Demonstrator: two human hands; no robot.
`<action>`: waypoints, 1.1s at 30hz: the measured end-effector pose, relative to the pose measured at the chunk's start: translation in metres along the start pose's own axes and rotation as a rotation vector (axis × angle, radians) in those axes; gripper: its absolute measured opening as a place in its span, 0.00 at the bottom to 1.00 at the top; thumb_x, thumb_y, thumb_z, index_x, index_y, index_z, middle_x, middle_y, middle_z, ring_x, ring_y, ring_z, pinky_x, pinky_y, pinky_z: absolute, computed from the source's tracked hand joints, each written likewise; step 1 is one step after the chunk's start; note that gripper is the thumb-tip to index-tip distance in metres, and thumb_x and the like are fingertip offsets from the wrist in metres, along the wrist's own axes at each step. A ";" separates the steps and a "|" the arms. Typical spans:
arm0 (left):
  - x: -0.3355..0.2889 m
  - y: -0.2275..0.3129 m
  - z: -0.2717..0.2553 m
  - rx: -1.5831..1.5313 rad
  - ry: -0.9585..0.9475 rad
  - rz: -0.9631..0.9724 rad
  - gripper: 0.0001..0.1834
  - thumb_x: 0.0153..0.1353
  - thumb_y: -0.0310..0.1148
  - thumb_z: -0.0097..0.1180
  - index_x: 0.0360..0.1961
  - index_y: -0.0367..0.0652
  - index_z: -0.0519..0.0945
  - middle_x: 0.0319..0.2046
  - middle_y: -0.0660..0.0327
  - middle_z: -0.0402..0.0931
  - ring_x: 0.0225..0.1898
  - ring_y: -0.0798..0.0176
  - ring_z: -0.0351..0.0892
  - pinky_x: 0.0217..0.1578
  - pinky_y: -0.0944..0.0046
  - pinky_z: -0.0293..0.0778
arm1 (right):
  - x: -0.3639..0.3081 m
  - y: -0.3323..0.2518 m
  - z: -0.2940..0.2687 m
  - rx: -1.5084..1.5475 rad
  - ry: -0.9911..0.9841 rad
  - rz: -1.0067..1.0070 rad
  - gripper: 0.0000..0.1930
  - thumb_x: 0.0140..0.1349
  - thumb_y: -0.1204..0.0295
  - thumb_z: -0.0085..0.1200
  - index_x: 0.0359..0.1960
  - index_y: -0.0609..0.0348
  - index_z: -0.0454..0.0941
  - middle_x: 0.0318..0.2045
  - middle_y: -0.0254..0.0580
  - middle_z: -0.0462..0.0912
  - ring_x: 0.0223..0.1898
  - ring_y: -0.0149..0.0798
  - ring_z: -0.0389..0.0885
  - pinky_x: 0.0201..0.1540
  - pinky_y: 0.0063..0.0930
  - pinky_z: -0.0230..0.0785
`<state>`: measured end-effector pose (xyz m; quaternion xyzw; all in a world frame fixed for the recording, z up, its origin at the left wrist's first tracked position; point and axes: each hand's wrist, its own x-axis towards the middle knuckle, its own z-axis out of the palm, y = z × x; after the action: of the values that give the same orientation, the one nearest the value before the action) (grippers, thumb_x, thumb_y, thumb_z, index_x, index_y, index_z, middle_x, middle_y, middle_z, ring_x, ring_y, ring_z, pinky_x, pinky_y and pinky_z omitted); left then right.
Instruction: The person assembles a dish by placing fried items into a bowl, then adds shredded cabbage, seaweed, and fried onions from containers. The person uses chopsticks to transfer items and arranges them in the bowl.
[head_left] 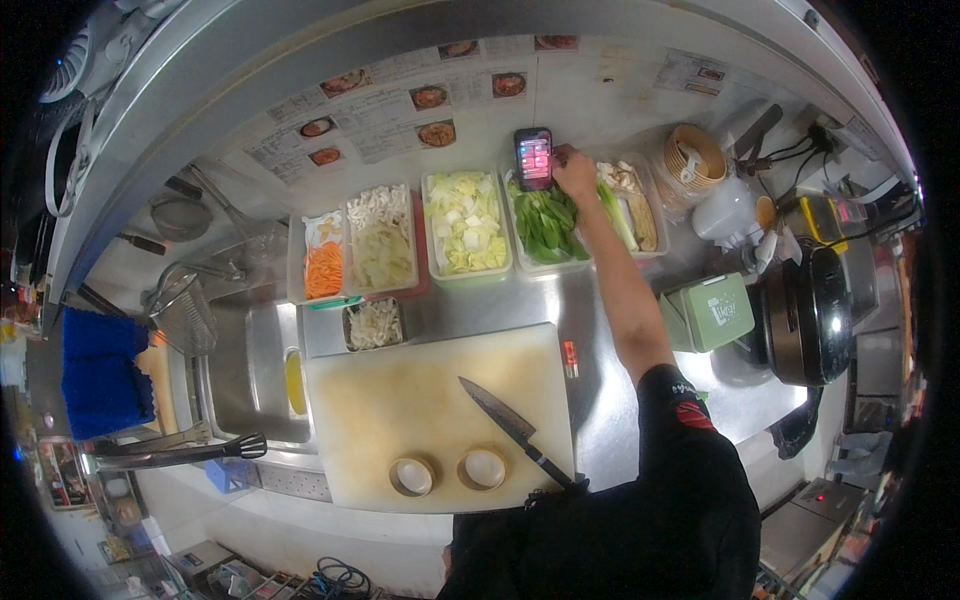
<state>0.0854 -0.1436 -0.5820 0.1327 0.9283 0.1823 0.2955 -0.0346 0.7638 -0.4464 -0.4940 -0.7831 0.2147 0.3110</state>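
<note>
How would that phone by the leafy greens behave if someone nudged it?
The phone, a flat slab, looks stiff. Seemingly propped upright beside the right hand, it might tip if pushed. Its smooth screen could feel slippery.

You get fairly bright light; white glare streaks the steel counter (605,400) at four o'clock, the phone screen (537,158) glows at one, straight edges bow toward the rim, and blackness fills your corners
</note>
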 end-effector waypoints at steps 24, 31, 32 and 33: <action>-0.002 -0.002 -0.002 -0.005 0.024 -0.016 0.15 0.65 0.39 0.63 0.41 0.36 0.86 0.35 0.48 0.88 0.36 0.50 0.89 0.33 0.54 0.82 | -0.009 -0.015 -0.008 -0.005 -0.075 -0.053 0.23 0.60 0.53 0.67 0.47 0.59 0.86 0.41 0.58 0.88 0.45 0.64 0.86 0.51 0.54 0.78; 0.001 -0.003 -0.003 -0.008 0.028 -0.004 0.15 0.65 0.39 0.64 0.41 0.35 0.86 0.35 0.48 0.88 0.36 0.50 0.89 0.32 0.54 0.82 | -0.020 -0.005 -0.006 0.005 -0.031 -0.083 0.21 0.59 0.62 0.69 0.50 0.61 0.85 0.39 0.57 0.89 0.44 0.61 0.87 0.50 0.51 0.79; 0.003 -0.003 -0.003 -0.006 0.027 0.000 0.15 0.64 0.39 0.64 0.41 0.35 0.86 0.35 0.48 0.88 0.36 0.50 0.89 0.32 0.54 0.82 | -0.021 -0.003 -0.005 0.021 -0.031 -0.070 0.21 0.58 0.64 0.69 0.50 0.61 0.84 0.41 0.59 0.88 0.45 0.62 0.86 0.52 0.52 0.78; 0.001 -0.003 -0.003 -0.008 0.032 -0.005 0.15 0.64 0.38 0.64 0.41 0.35 0.86 0.35 0.48 0.88 0.36 0.50 0.89 0.32 0.54 0.82 | -0.025 -0.009 -0.005 0.040 -0.038 -0.060 0.21 0.58 0.66 0.69 0.51 0.60 0.84 0.42 0.60 0.87 0.47 0.64 0.85 0.53 0.54 0.77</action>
<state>0.0820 -0.1469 -0.5817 0.1264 0.9325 0.1873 0.2817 -0.0291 0.7376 -0.4436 -0.4596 -0.7989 0.2304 0.3122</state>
